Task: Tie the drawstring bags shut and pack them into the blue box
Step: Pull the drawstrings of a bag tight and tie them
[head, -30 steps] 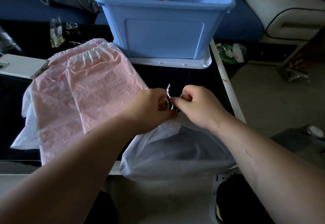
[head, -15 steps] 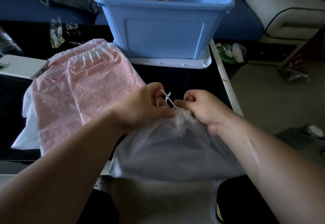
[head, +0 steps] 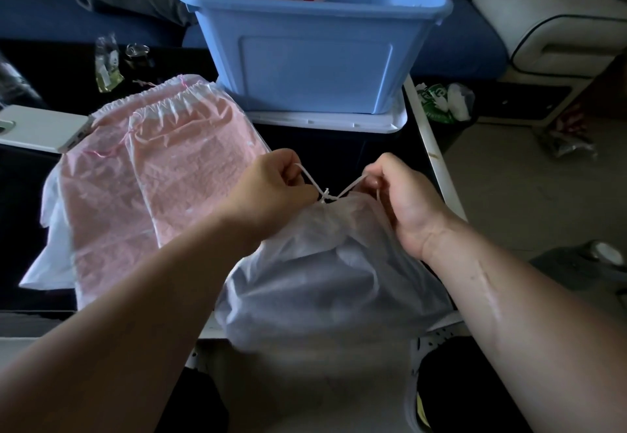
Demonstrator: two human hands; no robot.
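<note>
A filled white drawstring bag [head: 325, 276] lies at the table's near edge, its mouth gathered. Its white drawstring [head: 325, 194] crosses in a knot above the mouth. My left hand [head: 271, 188] pinches one strand to the left of the knot, and my right hand [head: 400, 195] pinches the other strand to the right. Both strands run taut from the knot to my fingers. The blue box [head: 315, 45] stands behind on its white lid [head: 325, 120], with some colourful things inside. Flat pink drawstring bags [head: 152, 167] lie stacked to the left.
A white flat device [head: 40, 128] sits at the far left on the black table [head: 332, 150]. A small clear packet [head: 107, 62] lies behind the pink bags. Right of the table's white edge, bags of litter [head: 444, 101] lie on the floor.
My hands have moved apart, left and right, drawing the strands out taut. The knot now sits down on the gathered mouth of the white bag.
</note>
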